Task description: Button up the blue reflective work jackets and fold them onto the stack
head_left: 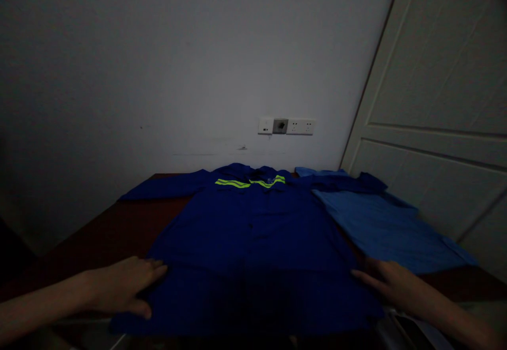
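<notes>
A dark blue work jacket (253,239) with yellow-green reflective stripes (249,182) near the collar lies spread flat on a dark brown table (119,228), its sleeves stretched out to both sides. My left hand (127,286) rests flat on the jacket's lower left edge, fingers stretched out and thumb along the hem. My right hand (390,281) lies flat at the lower right edge of the jacket, fingers extended toward the cloth. Neither hand grips anything.
A lighter blue garment (388,228) lies on the table to the right, partly under the jacket's right sleeve. A white wall with a row of sockets (287,126) stands behind the table. A white panelled door (439,128) is at the right.
</notes>
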`<state>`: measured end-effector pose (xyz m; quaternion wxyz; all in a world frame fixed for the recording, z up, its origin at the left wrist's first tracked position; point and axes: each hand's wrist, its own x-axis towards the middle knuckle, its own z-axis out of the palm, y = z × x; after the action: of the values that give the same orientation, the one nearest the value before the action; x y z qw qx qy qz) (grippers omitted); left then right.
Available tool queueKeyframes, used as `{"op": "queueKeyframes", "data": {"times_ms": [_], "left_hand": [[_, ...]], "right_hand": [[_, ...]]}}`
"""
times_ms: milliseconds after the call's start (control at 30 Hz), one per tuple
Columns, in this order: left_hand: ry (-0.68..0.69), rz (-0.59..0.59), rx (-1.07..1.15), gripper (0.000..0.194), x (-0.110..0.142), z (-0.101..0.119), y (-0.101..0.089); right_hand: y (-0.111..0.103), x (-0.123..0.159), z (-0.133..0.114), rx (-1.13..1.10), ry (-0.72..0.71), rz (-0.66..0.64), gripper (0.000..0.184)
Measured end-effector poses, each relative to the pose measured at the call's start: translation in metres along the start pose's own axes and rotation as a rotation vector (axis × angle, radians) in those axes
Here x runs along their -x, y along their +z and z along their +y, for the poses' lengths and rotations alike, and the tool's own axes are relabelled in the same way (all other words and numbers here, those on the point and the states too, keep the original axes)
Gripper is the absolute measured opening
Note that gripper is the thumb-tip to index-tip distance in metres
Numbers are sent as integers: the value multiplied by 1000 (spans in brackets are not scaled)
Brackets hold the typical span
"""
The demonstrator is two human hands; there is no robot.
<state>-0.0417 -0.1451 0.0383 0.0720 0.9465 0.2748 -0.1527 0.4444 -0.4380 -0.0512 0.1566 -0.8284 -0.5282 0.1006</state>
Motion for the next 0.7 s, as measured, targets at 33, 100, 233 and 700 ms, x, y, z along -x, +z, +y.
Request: {"op": "queueKeyframes", "data": {"times_ms": [33, 100, 233, 700], "left_hand": [[11, -25, 11, 45, 0, 4, 1], [65, -109, 38, 35, -1, 8, 2], [99, -186, 55, 13, -8, 10, 4], [124, -703, 214, 18, -38, -7, -1]], "right_hand": [[6, 5, 1, -23, 14, 12, 32], [16, 10, -1, -56, 30, 41, 29], [21, 7, -10, -77, 8, 40, 22], [17, 27, 43, -320, 133, 79, 24]]}}
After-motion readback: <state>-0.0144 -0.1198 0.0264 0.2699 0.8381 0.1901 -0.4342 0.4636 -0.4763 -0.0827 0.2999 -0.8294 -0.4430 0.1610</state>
